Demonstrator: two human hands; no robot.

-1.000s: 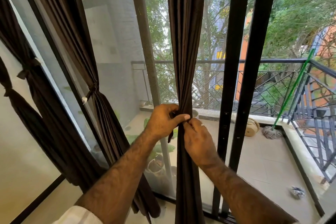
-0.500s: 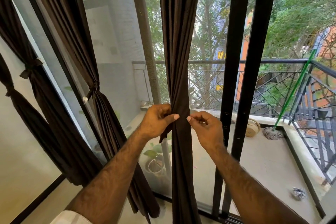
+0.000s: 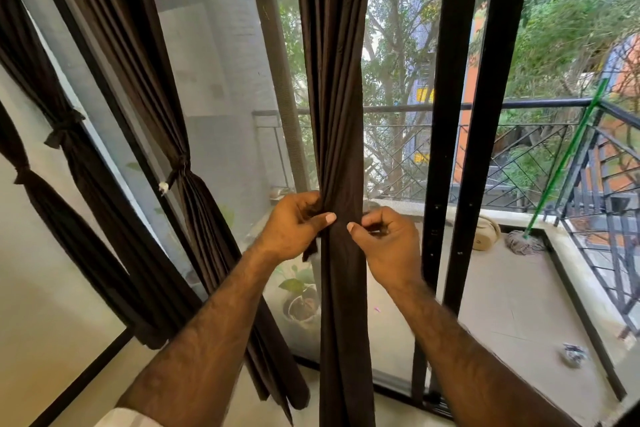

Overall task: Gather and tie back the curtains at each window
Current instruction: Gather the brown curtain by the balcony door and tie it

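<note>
Curtains, tied (image 3: 176, 170), at left. Left hand (image 3: 294, 227): curled, tie end pinched. Gathered curtain (image 3: 341, 243), centre, before the glass. Right hand (image 3: 388, 246): curled, contents hidden. Both ends are best drawn evenly, folds kept bunched.

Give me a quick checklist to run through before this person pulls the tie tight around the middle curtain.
1. Middle curtain gathered into one bundle at hand height: ok.
2. Left hand grips the curtain and a dark strip at its left edge: ok.
3. Right hand pinches a tie end: cannot tell, its fingers are curled but what they hold is hidden.
4. Tie wrapped fully round the bundle: cannot tell, no band shows across the front.
5. Height matches the knot on the tied curtain to the left: not ok, the hands sit lower in the picture.
</note>
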